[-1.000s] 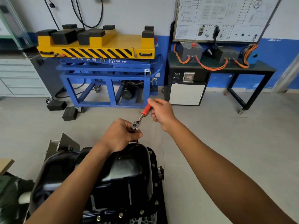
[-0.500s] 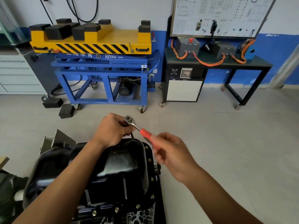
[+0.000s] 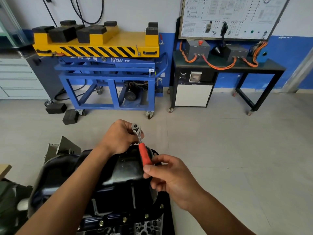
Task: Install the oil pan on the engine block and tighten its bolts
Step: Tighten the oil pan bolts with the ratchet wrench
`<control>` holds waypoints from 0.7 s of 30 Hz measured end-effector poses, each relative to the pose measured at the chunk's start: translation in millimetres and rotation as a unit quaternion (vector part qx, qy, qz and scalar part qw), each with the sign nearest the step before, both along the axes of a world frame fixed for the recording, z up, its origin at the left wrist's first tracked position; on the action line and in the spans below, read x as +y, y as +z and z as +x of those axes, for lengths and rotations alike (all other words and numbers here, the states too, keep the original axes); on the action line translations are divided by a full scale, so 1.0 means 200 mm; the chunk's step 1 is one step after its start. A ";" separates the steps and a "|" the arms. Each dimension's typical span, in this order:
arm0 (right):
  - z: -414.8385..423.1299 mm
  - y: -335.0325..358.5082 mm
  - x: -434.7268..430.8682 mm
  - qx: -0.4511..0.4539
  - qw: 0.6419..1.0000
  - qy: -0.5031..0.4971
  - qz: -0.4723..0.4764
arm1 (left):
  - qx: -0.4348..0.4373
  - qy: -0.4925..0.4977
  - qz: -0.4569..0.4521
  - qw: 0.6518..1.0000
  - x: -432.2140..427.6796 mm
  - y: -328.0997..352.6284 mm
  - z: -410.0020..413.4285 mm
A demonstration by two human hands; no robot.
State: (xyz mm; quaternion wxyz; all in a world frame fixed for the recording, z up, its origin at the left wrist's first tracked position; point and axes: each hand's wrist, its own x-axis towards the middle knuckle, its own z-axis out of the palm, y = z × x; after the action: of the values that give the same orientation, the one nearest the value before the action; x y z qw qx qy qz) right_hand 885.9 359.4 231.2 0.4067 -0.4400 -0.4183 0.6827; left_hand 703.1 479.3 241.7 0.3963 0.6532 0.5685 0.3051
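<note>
**Item: ratchet** (image 3: 141, 146). Chrome head and neck, red grip. Sits in the centre of the frame, over the far end of the oil pan. The long axis runs almost straight up the frame, leaning slightly: head at the top, grip end at the bottom. The socket and the bolt under the head are hidden, so I cannot tell whether it is seated.

**Item: left hand** (image 3: 120, 138). Fingers are curled round the ratchet head from the left of the frame, steadying it. This is the hand nearer the fastener.

**Item: right hand** (image 3: 167, 175). Thumb and fingers are clamped on the lower end of the red grip, just below and right of the left hand. Judged to be the hand that swings the lever, with the arc crossing the frame sideways about the head.

**Item: oil pan** (image 3: 125, 172). Glossy black pressed steel with a deep sump and a few scuffs. It lies in the lower centre, mouth down on the engine block (image 3: 147, 226), of which a grey sliver shows at the bottom edge.

**Item: bolts** (image 3: 124, 219). Brass-coloured heads are in place along the near and right flange. How tight they are cannot be told.

**Surroundings:** a blue and yellow lift trolley (image 3: 108, 72) at upper left, and a black desk (image 3: 271, 66) at upper right carrying grey boxes and orange cables. Both are well apart from the work.
</note>
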 end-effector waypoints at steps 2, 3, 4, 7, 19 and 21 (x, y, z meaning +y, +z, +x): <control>0.04 0.00 0.02 0.006 1.000 -0.028 -0.002 | 0.002 -0.017 0.001 1.000 0.00 0.00 0.00; 0.06 0.00 0.04 0.011 0.999 -0.044 -0.004 | 0.003 -0.025 0.002 1.000 0.00 0.00 -0.01; 0.08 0.01 0.06 0.018 0.998 -0.062 -0.007 | 0.002 -0.033 0.001 0.999 0.01 0.00 -0.01; 0.17 0.03 0.16 0.025 0.992 -0.124 -0.007 | -0.004 -0.043 -0.001 0.999 0.01 0.01 -0.01; 0.11 0.06 0.80 -0.048 0.972 -0.225 0.050 | 0.017 -0.046 -0.025 0.998 0.00 0.05 0.03; 0.06 0.06 0.88 -0.066 0.975 -0.201 0.067 | 0.017 -0.050 -0.027 0.998 -0.01 0.05 0.04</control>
State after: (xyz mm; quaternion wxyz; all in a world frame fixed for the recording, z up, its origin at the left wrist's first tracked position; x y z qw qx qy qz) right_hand 897.6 536.2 243.2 0.5354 -0.5309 -0.3923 0.5269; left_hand 710.2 478.2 252.2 0.4193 0.6750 0.5494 0.2582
